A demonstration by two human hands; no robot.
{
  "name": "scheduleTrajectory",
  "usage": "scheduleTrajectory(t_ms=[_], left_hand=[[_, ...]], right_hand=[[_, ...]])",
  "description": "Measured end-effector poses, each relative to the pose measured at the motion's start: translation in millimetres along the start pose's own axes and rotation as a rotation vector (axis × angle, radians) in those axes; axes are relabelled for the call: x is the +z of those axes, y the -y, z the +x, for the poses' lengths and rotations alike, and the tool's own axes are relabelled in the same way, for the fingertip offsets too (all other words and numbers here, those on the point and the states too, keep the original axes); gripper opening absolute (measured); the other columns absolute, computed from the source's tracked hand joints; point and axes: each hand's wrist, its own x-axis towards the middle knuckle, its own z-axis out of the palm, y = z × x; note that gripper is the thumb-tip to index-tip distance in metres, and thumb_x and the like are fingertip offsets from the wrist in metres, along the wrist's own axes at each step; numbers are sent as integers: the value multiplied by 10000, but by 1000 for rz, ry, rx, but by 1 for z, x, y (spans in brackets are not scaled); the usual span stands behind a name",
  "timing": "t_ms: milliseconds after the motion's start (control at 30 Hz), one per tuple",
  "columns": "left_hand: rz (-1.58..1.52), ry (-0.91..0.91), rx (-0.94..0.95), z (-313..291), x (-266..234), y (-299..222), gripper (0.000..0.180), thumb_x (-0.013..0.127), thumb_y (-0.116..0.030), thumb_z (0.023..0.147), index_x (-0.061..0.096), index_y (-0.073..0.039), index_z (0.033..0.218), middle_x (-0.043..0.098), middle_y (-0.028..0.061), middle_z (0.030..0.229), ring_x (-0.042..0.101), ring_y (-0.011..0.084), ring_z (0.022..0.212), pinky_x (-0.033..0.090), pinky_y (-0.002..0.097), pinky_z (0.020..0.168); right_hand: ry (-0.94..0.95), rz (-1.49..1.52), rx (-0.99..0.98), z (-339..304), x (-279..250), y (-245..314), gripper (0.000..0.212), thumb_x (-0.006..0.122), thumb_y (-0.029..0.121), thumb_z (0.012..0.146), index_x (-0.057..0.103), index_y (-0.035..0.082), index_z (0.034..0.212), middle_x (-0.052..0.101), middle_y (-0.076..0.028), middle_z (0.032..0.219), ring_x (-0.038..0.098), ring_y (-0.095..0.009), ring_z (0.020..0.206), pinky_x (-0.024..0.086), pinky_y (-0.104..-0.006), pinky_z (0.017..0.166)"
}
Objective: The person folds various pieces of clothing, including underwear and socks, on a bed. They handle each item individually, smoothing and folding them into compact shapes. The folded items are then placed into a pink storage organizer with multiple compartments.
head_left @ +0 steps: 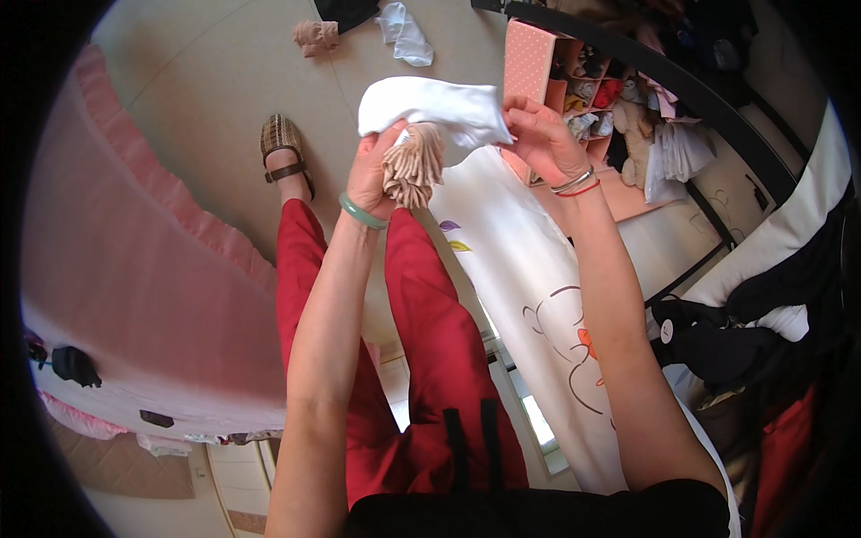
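Observation:
A white sock (430, 100) is stretched out sideways between my two hands, above the floor. My left hand (370, 170) is closed on the sock's left part, its thumb laid against the fabric. Against the same hand hangs a bunched, pleated beige sock (413, 166), just below the white one. My right hand (544, 139) pinches the white sock's right end between thumb and fingers. I cannot make out how the left fingers hold the beige bundle, as they are partly hidden behind it.
Beyond my hands, a crumpled beige sock (316, 36) and a translucent white piece (405, 34) lie on the floor. At the right, a pink polka-dot organizer (528, 61) holds small clothing. A pink-covered bed (170, 269) stands left; white printed fabric (529, 269) hangs right of my legs.

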Motion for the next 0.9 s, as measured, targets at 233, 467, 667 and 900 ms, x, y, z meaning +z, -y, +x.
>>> scheduleTrajectory(t_ms=[233, 467, 667, 900], left_hand=[[-17, 197, -57, 3, -31, -6, 287, 504, -254, 993, 521, -40, 1183, 632, 74, 1055, 651, 185, 894, 571, 334, 779], [-171, 442, -208, -17, -19, -6, 385, 423, -256, 1019, 401, -10, 1314, 578, 134, 1132, 628, 241, 931, 575, 359, 746], [-162, 447, -229, -18, -22, -4, 529, 340, -454, 1019, 457, -6, 1275, 599, 141, 1077, 624, 219, 940, 560, 348, 753], [-17, 38, 73, -16, -29, -5, 388, 481, -360, 994, 523, -45, 1216, 647, 87, 1054, 655, 206, 920, 562, 355, 804]], right_hand=[[-122, -27, -62, 4, 15, 4, 216, 605, 84, 910, 559, -16, 1096, 611, -98, 1013, 633, -234, 986, 516, -400, 920], [-233, -143, 142, 22, 36, -18, 457, 644, 343, 911, 529, 29, 1222, 612, -114, 1124, 603, -238, 1055, 503, -384, 904], [-173, 6, -2, 37, 37, -27, 291, 598, 159, 933, 565, 4, 1177, 626, -116, 1101, 636, -221, 976, 525, -383, 889], [-245, -69, -282, 29, 32, -17, 190, 547, 83, 949, 551, 8, 1123, 626, -90, 1071, 611, -184, 992, 498, -356, 898]])
